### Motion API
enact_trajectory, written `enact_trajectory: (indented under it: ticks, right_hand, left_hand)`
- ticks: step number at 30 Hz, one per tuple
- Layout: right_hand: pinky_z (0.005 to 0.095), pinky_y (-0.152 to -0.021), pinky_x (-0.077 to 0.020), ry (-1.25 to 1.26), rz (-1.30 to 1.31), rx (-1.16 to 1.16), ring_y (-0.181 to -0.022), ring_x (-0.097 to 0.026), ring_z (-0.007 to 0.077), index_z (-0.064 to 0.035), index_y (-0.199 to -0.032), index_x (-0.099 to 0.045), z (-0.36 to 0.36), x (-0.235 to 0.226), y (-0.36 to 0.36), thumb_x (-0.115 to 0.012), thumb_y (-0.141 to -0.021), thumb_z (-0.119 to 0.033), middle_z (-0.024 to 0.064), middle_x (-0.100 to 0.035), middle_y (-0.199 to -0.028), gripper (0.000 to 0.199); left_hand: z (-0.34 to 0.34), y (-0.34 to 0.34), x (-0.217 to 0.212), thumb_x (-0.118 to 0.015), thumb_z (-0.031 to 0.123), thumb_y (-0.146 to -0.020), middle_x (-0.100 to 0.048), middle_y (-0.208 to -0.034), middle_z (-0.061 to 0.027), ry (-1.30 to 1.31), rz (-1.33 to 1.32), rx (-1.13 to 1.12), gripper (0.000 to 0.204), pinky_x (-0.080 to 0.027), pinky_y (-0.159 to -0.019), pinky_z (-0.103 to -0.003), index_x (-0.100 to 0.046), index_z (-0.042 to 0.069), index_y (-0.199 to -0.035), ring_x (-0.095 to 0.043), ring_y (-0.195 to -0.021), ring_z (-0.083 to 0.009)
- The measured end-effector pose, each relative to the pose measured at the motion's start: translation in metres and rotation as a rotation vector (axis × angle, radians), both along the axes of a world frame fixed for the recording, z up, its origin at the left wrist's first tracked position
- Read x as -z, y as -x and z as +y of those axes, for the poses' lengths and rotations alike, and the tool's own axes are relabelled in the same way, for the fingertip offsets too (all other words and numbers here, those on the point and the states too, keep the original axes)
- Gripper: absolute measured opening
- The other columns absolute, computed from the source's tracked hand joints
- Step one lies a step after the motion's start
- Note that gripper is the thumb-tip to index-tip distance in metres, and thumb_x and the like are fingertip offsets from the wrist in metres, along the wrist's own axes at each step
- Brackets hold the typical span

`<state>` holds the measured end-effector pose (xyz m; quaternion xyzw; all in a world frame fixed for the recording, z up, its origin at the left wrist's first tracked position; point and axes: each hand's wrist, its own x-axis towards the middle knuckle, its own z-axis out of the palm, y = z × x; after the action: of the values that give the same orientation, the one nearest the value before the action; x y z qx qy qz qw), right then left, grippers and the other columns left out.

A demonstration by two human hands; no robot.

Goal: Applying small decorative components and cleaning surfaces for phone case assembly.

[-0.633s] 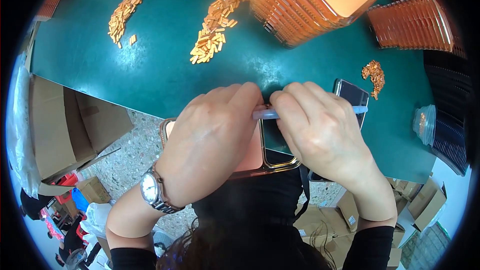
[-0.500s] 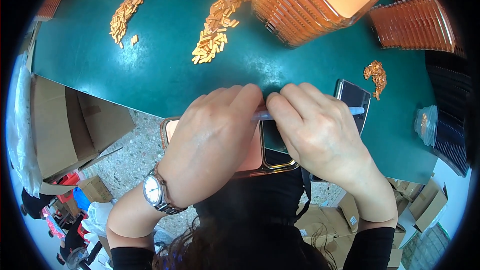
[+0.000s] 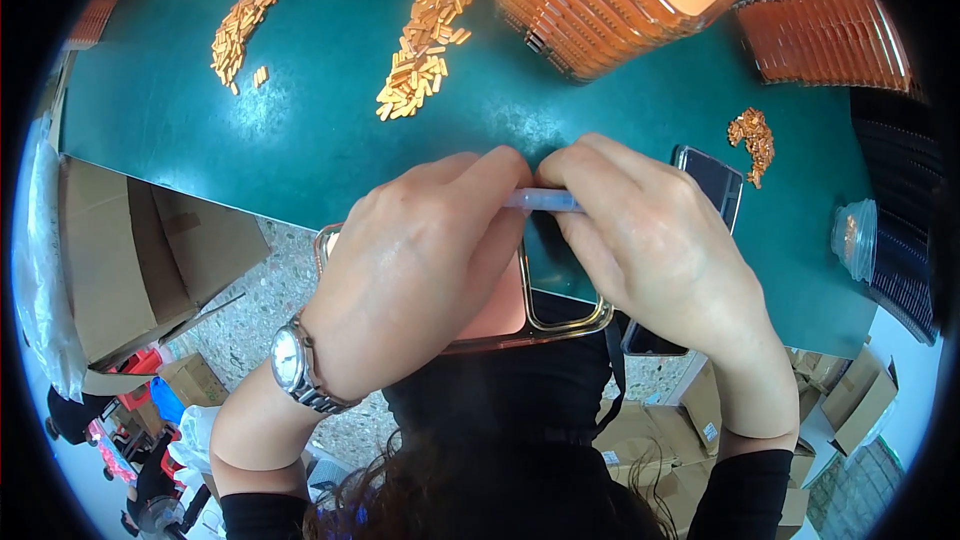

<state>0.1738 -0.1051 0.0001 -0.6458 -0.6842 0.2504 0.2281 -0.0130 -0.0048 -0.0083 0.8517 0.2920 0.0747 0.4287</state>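
Note:
A phone case point(image 3: 500, 312) with a pink back, gold-coloured rim and large camera opening lies beneath my hands at the table's near edge. My left hand point(image 3: 415, 240) covers much of it, its fingers curled closed around the case's far side. My right hand point(image 3: 665, 235) is closed in a pinch on a pale translucent stick point(image 3: 548, 200), which spans the gap between both hands. The fingertips of the two hands nearly meet at the case's far edge. What lies between those fingertips is hidden. A dark-screened phone point(image 3: 718, 180) lies partly under my right hand.
Long piles of small orange-gold pieces lie at the left point(image 3: 245, 25) and middle point(image 3: 415, 70) of the green table point(image 3: 320, 140). Stacked orange cases point(image 3: 570, 10) stand at the back. A smaller pile point(image 3: 752, 145) and a clear tub point(image 3: 855, 240) are at the right.
Both hands have moved slightly away from me. My right hand has tilted, and the stick's right end, visible before beyond that hand, is now hidden.

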Motion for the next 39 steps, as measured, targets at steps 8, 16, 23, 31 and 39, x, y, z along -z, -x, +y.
enact_trajectory:
  ticks: [8, 16, 23, 31, 39]
  right_hand:
    - [0.0408, -0.076, -0.0591, -0.069, -0.2, -0.011, -0.092, -0.071, 0.032, 0.0013, -0.127, -0.071, -0.007, -0.017, -0.014, -0.078, -0.089, -0.008, 0.014, -0.069, -0.109, 0.041]
    - [0.0364, -0.064, -0.0539, -0.09, -0.409, -0.081, -0.08, -0.063, 0.0241, 0.0023, -0.114, -0.074, -0.011, -0.01, 0.002, -0.081, -0.083, -0.006, 0.0078, -0.068, -0.098, 0.032]
    - [0.0379, -0.064, -0.0537, -0.106, -0.35, 0.011, -0.075, -0.062, 0.0263, 0.0021, -0.108, -0.073, -0.011, -0.007, 0.013, -0.081, -0.084, -0.004, 0.0097, -0.066, -0.093, 0.026]
    - [0.0347, -0.074, -0.0567, -0.002, -0.015, 0.038, -0.085, -0.07, 0.0285, 0.003, -0.12, -0.073, 0.004, -0.026, 0.002, -0.079, -0.09, -0.008, 0.0138, -0.069, -0.098, 0.033]
    - [0.0366, -0.059, -0.0571, -0.309, -0.272, -0.109, -0.071, -0.069, 0.024, -0.007, -0.117, -0.077, 0.058, 0.014, 0.027, -0.077, -0.082, 0.0, 0.0061, -0.063, -0.089, 0.036]
  left_hand:
    - [-0.002, -0.001, 0.005, -0.069, 0.007, -0.099, -0.069, -0.09, -0.0166, -0.086, 0.007, 0.02, 0.008, -0.055, -0.069, -0.04, -0.067, 0.002, -0.106, -0.069, -0.08, -0.0363]
    - [-0.005, 0.0, 0.003, -0.072, 0.007, -0.098, -0.07, -0.09, -0.0165, -0.143, -0.008, 0.034, 0.009, -0.056, -0.07, -0.041, -0.067, 0.002, -0.104, -0.07, -0.081, -0.0359]
    - [-0.012, -0.001, 0.004, -0.078, 0.015, -0.097, -0.068, -0.085, -0.0145, -0.226, 0.005, -0.019, 0.016, -0.055, -0.069, -0.041, -0.066, 0.003, -0.099, -0.069, -0.079, -0.0352]
    - [-0.007, 0.029, -0.009, -0.073, 0.01, -0.099, -0.072, -0.095, -0.0164, -0.045, -0.026, -0.08, 0.01, -0.057, -0.075, -0.041, -0.068, 0.002, -0.103, -0.072, -0.087, -0.0351]
    - [-0.005, 0.098, -0.014, -0.069, 0.001, -0.097, -0.074, -0.097, -0.0169, 0.204, -0.09, -0.302, 0.011, -0.058, -0.079, -0.038, -0.07, -0.001, -0.108, -0.075, -0.089, -0.0342]
